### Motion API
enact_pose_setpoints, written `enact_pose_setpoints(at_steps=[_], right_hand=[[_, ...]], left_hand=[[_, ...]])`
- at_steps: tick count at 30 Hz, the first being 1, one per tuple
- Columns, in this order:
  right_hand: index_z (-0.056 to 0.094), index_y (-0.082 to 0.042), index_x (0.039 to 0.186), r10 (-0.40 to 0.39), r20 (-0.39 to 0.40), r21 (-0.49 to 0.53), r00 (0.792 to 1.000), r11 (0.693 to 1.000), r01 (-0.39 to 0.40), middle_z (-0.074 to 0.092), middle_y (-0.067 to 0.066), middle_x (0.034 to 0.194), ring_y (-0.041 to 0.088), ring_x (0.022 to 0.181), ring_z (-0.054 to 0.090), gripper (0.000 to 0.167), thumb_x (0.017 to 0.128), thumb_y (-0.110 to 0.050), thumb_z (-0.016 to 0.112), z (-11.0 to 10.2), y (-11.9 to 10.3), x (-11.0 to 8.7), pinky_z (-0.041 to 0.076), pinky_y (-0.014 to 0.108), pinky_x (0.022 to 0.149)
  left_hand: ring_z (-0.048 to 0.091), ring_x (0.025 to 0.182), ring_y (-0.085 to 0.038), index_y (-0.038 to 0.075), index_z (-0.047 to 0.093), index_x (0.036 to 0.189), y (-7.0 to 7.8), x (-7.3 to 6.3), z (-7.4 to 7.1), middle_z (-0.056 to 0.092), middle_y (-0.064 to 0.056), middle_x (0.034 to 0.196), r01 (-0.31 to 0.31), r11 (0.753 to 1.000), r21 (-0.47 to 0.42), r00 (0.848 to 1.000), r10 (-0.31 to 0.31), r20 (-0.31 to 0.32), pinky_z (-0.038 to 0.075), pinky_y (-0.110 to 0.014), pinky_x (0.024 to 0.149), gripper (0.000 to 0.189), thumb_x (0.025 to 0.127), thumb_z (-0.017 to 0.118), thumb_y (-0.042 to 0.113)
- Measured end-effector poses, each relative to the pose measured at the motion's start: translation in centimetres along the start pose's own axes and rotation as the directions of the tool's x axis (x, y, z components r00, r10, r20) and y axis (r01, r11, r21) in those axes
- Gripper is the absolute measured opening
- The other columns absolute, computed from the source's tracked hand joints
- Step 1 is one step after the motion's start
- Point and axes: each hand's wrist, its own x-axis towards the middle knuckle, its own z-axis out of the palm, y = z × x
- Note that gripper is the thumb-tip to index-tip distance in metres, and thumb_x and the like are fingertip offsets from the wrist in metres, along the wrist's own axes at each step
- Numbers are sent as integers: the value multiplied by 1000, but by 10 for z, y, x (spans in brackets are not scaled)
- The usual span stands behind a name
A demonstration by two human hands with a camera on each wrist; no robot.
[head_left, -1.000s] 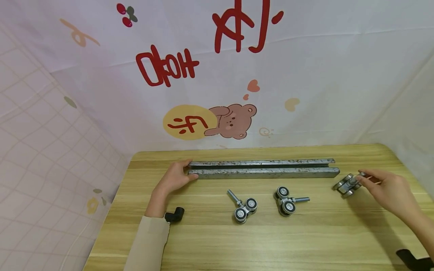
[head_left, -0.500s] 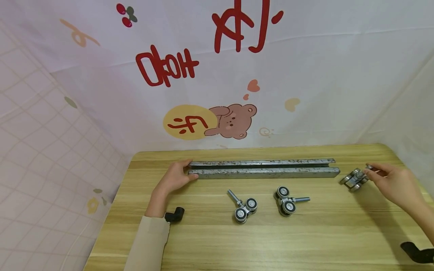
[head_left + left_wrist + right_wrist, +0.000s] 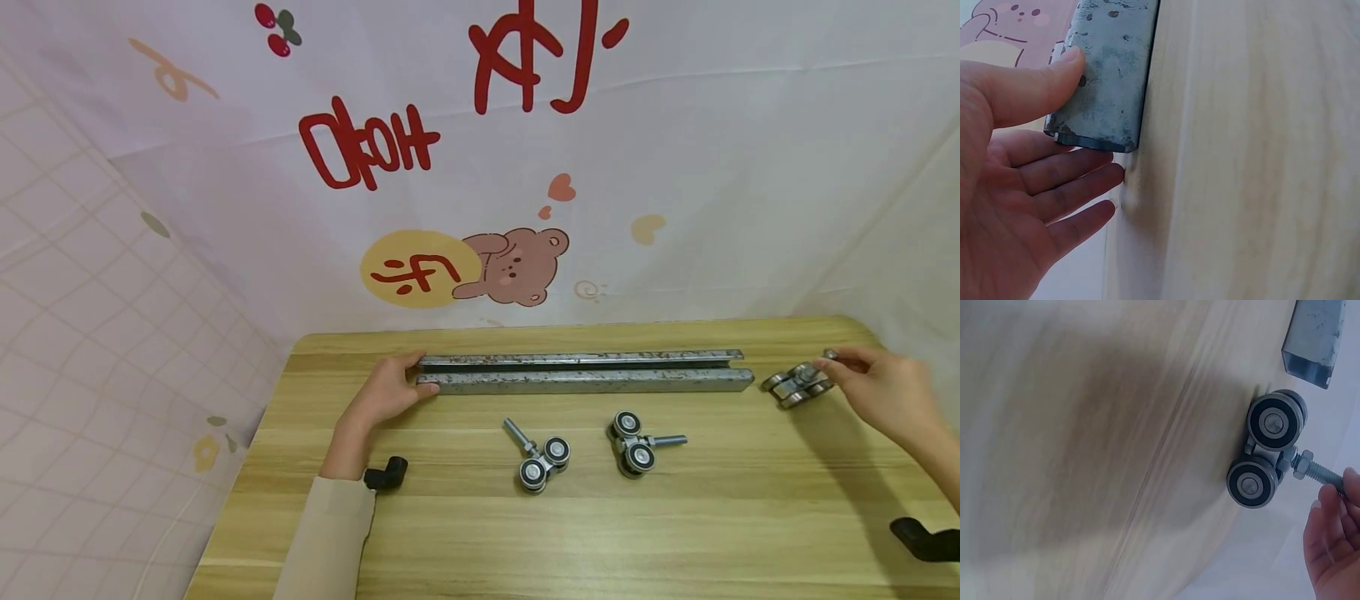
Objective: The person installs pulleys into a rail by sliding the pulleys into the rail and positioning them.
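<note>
A scuffed steel channel rail (image 3: 585, 382) with a lengthwise slot lies across the back of the table. My left hand (image 3: 388, 388) holds its left end, thumb on the front wall and fingers behind, as the left wrist view also shows. Beyond the rail's right end, my right hand (image 3: 888, 390) pinches the threaded bolt of a hanger roller (image 3: 797, 383). In the right wrist view that roller's wheels (image 3: 1274, 422) face the open rail end (image 3: 1310, 369), with a small gap between. Two like rollers lie in front of the rail, one left (image 3: 542, 463) and one right (image 3: 633, 446).
The wooden table (image 3: 585, 542) ends at a printed cloth wall (image 3: 675, 167) close behind the rail. A black wrist mount (image 3: 387, 473) is on the left wrist, and another (image 3: 924, 540) on the right.
My right hand has carried its roller right and back, and the roller has turned into line with the rail's end. The left hand, rail and two loose rollers stay put.
</note>
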Motion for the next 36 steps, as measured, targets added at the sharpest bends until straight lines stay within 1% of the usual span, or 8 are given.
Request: enact_pose_setpoints(at_steps=[4,7,9,12,15,20,28,36], right_hand=[[61,23,122,31,-7,-2,999,1000,-31,66,43,106,56,83,66,43,107,-17,62,1,1,2,53,42,51],[61,23,122,38,-13,-8,999,999,-38,65,43,106,55,83,66,43,107,-18,63,2,1,4,54,48,53],[62,23,120,32,-21,-6,999,999,-33,66,42,104,48,74,67,43,106,-17,64,3,1,6,54,44,52],[64,22,118,21,-31,3,999,1000,-21,69,39,99,23,62,64,40,105,-17,66,4,1,9,48,30,48],[67,19,116,12,-37,17,999,1000,-11,70,37,97,8,62,58,38,104,-17,67,5,0,10,44,24,48],[67,19,117,12,-37,29,999,1000,-11,70,37,99,13,64,61,40,105,-19,67,6,-3,12,45,23,48],[68,19,118,-17,-51,57,999,998,20,70,37,98,-17,61,46,38,103,-17,69,11,-10,14,45,22,47],[69,18,117,-13,-63,108,998,994,20,72,35,96,-8,58,52,40,103,-19,69,13,-17,14,43,23,45]], left_hand=[[46,145,-40,-7,45,155,0,0,0,51,-25,153,0,1000,1,1000,0,1,40,-56,116,75,96,79,24],[45,145,-40,-7,44,155,0,0,0,51,-25,154,3,1000,-2,1000,-3,3,40,-55,116,75,96,79,24],[45,145,-40,-6,44,155,-1,1,0,50,-24,154,5,1000,1,1000,-5,4,40,-55,116,75,96,79,24],[45,145,-39,-6,44,156,-1,1,1,51,-24,154,7,1000,3,1000,-7,4,39,-55,116,75,96,79,24],[45,145,-39,-6,45,155,-3,2,2,51,-24,154,9,1000,6,1000,-9,2,39,-55,117,75,96,80,24],[46,145,-39,-5,45,156,-4,2,2,51,-23,154,10,1000,6,1000,-10,2,39,-55,117,75,96,80,24],[48,143,-39,-4,45,156,-4,2,2,53,-23,153,8,1000,2,1000,-8,0,41,-55,115,75,95,80,25],[48,143,-38,-5,45,156,-5,3,2,52,-23,153,7,1000,0,1000,-7,7,41,-55,115,75,96,79,25]])
